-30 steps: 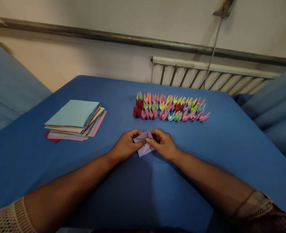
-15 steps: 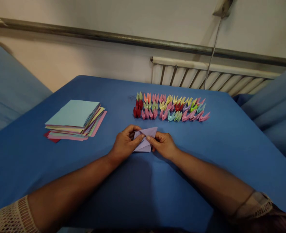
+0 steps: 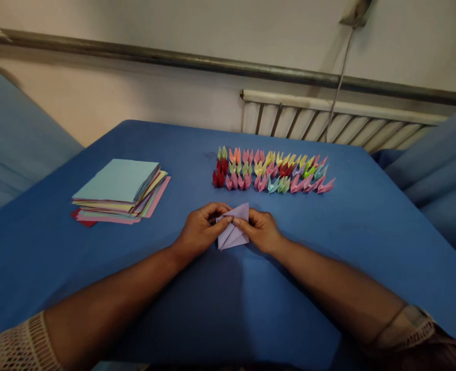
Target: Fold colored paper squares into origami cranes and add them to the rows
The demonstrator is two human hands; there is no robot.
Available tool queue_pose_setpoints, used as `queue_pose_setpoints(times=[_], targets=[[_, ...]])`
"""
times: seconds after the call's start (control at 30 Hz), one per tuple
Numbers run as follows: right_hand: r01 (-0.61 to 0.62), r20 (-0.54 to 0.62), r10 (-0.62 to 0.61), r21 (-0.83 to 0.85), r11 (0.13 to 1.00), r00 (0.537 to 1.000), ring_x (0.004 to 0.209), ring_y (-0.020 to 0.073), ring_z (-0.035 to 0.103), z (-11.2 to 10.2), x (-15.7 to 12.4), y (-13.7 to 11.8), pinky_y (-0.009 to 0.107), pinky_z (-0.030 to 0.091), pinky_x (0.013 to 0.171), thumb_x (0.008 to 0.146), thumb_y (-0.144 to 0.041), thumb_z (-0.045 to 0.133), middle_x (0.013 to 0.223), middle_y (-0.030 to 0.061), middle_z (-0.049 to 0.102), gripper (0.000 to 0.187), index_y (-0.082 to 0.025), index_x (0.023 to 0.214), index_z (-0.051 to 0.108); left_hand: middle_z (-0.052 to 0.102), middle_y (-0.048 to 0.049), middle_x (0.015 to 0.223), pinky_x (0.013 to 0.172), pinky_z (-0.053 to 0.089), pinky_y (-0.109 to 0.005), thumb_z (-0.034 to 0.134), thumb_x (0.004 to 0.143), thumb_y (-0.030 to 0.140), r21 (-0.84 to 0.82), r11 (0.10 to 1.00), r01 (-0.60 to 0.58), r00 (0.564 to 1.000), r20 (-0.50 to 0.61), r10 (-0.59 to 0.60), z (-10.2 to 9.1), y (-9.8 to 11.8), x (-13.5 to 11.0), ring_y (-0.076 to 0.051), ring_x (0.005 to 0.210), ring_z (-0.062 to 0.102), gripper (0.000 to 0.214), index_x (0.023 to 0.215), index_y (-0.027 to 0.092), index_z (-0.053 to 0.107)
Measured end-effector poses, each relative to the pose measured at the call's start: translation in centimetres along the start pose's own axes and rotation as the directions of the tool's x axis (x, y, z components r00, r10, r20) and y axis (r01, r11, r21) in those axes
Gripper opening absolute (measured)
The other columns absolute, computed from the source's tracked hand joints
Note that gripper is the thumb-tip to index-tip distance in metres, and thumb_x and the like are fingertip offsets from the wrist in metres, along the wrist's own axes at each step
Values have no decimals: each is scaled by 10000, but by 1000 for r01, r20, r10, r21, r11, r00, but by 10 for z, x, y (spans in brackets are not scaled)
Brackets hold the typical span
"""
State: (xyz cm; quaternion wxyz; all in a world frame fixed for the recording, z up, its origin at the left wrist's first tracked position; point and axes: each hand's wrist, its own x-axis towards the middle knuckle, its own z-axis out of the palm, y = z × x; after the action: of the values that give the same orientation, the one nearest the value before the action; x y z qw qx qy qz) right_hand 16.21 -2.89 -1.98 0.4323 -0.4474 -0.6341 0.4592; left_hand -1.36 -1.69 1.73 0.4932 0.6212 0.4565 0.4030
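A folded sheet of lilac origami paper [image 3: 233,237] is held between my two hands near the middle of the table. My left hand [image 3: 202,226] grips its left side, thumb on top and fingers behind. On the other side my right hand [image 3: 264,230] pinches the paper the same way. Both thumb tips nearly meet at the upper middle of the paper, where creased flaps show. The fingers under the sheet are mostly hidden. Beyond my hands stand rows of small folded paper cranes [image 3: 262,183] in red, pink, yellow, green and blue.
A stack of coloured square paper [image 3: 119,180], light blue on top, lies at the left on the blue-covered table [image 3: 189,319]. Behind the table are a wall pipe [image 3: 197,61], a radiator [image 3: 308,105] and a hanging cord [image 3: 339,85]. Blue curtains [image 3: 440,196] hang at both sides.
The lilac paper has turned between my hands, so its lower corner now points down toward me and its creases run more steeply. The cranes and stack have stayed in place.
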Motion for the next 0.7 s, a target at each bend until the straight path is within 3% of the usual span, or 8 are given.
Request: queue_pose_setpoints(times=[0.13, 0.27, 0.4, 0.47, 0.5, 0.6, 0.7], targets=[[-24, -70, 28, 53, 998, 997, 692, 163, 636, 2, 1, 5, 270, 499, 621, 870, -429, 573, 817, 21, 710, 302, -195, 996, 716, 659, -33, 966, 771, 527, -318, 767, 673, 310, -158, 980, 123, 992, -2, -125, 7, -1, -3, -170, 849, 650, 444, 1032, 188, 536], [-26, -159, 28, 14, 1000, 987, 624, 148, 583, 3, 2, 10, 267, 474, 576, 867, -451, 572, 737, 17, 669, 300, -180, 892, 698, 652, 2, 841, 729, 528, -306, 765, 647, 300, -215, 946, 244, 970, 63, -236, 13, -3, -4, -152, 752, 641, 417, 975, 174, 541], [48, -212, -63, -75, 996, 975, 691, 152, 581, 0, 2, 1, 271, 473, 608, 826, -376, 635, 835, 25, 653, 218, -202, 956, 646, 660, -2, 846, 708, 520, -298, 718, 656, 278, -108, 969, 222, 974, -10, -224, 8, 0, 0, -159, 752, 639, 361, 961, 180, 552], [122, -252, -157, -148, 981, 955, 789, 164, 594, -4, 2, -7, 287, 487, 671, 774, -306, 690, 1011, 50, 636, 331, -222, 1083, 604, 667, -7, 840, 672, 515, -291, 689, 667, 267, -12, 977, 214, 977, 16, -213, 4, 2, 1, -168, 743, 639, 326, 957, 180, 566], [162, -244, -207, -191, 968, 948, 832, 174, 596, -5, 2, -11, 303, 489, 722, 770, -275, 688, 1016, 50, 629, 302, -227, 1058, 611, 667, -7, 828, 652, 509, -286, 673, 679, 266, 42, 978, 202, 978, 33, -204, 2, 3, 1, -170, 732, 637, 305, 956, 180, 579], [211, -176, -266, -279, 937, 948, 814, 179, 590, -9, 2, -16, 315, 475, 756, 796, -213, 633, 860, 26, 623, 87, -227, 882, 640, 669, -4, 801, 620, 495, -277, 633, 723, 284, 186, 973, 138, 987, 54, -151, -1, 4, -1, -176, 718, 633, 267, 971, 187, 618], [172, -181, -230, -285, 943, 956, 711, 158, 569, -10, 3, -12, 287, 457, 683, 808, -194, 604, 761, 3, 612, 41, -220, 810, 637, 689, -15, 858, 664, 501, -285, 626, 736, 285, 223, 971, 89, 994, 36, -99, -2, 3, -2, -187, 776, 650, 276, 995, 190, 629]])
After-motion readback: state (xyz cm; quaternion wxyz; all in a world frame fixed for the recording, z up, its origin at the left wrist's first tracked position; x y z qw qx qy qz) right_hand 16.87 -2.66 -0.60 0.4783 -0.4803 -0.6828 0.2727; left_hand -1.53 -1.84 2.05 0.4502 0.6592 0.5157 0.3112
